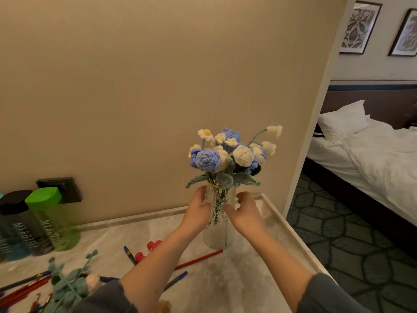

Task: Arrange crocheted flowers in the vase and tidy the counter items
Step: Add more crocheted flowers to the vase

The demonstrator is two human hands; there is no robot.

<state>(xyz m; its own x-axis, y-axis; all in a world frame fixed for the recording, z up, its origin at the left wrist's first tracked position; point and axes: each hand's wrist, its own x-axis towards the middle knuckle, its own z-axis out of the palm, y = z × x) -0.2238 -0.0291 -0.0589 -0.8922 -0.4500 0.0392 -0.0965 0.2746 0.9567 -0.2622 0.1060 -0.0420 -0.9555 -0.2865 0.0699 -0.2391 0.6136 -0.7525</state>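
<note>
A clear textured glass vase [217, 231] with a gold rim stands upright near the surface's far right corner, holding blue and white crocheted flowers [228, 154] with green leaves. Loose crocheted greenery [72, 281] lies at the near left edge, with pens [176, 280] scattered beside it.

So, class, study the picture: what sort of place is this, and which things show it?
Probably a hotel room: a bed made up in white linen, two framed prints above it, and patterned carpet underfoot.
</note>
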